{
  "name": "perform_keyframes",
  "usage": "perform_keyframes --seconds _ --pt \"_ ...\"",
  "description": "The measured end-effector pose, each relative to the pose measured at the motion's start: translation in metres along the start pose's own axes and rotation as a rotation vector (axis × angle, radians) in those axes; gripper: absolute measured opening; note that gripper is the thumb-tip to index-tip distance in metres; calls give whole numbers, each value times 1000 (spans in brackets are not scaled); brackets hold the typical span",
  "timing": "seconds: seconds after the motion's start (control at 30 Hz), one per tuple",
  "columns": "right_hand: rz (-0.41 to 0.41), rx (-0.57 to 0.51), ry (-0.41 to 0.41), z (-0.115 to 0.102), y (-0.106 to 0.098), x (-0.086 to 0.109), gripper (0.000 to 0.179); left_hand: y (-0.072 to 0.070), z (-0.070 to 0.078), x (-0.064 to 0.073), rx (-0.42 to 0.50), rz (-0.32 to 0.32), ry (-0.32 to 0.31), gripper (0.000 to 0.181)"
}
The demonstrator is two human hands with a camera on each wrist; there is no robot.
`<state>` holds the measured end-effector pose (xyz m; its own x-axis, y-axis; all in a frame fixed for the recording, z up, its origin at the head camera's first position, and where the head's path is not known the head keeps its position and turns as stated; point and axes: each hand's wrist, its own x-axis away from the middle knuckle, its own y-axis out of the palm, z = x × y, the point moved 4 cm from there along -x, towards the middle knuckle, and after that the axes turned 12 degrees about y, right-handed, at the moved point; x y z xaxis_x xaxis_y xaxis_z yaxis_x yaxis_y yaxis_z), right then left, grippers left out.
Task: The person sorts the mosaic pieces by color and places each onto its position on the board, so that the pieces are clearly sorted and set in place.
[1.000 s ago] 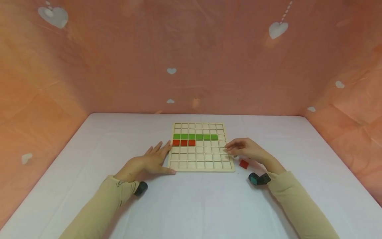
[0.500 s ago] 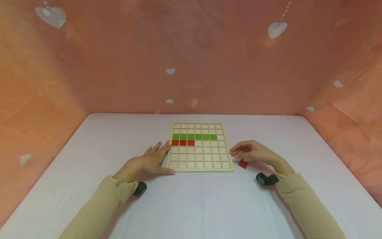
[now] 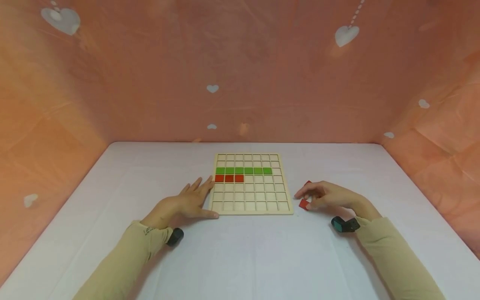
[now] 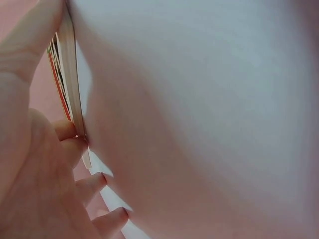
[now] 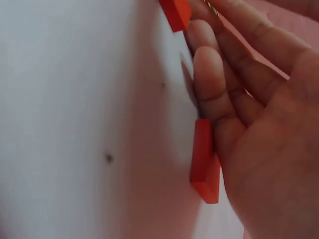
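A wooden grid board (image 3: pixel 250 207) lies on the white table, with a row of several green tiles (image 3: pixel 243 171) and three red tiles (image 3: pixel 229 178) below it. My left hand (image 3: pixel 191 204) rests spread against the board's left edge, its thumb at the near corner. Right of the board, my right hand (image 3: pixel 330 196) hangs low with bent fingers, the thumb tip at a loose red tile (image 3: pixel 304 204). Another red tile (image 3: pixel 308 182) shows partly behind that hand. In the right wrist view one red tile (image 5: pixel 175 14) is beside the fingertips, another red tile (image 5: pixel 205 162) by the little finger.
The white-covered table (image 3: pixel 247 258) ends at a pink cloth backdrop (image 3: pixel 247 75) with pale hearts. Dark wrist cameras (image 3: pixel 345 225) sit below both sleeves. Small dark specks (image 5: pixel 108 158) dot the cloth in the right wrist view.
My right hand has drawn back from the board's right edge, moving right and slightly nearer, down to the loose red tile. A second red tile has come into view behind it. The left hand stays put.
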<state>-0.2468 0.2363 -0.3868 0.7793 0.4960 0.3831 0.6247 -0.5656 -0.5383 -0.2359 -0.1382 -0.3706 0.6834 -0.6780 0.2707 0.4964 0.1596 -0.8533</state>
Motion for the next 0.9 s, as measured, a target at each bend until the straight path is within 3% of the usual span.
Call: perform_keyframes --seconds 0.33,0.9 --pt "-10 35 -43 -4 3 4 38 0 0 0 -3 -4 -11 104" --pt "91 71 -16 -6 2 0 31 1 0 -1 3 3 -31 103"
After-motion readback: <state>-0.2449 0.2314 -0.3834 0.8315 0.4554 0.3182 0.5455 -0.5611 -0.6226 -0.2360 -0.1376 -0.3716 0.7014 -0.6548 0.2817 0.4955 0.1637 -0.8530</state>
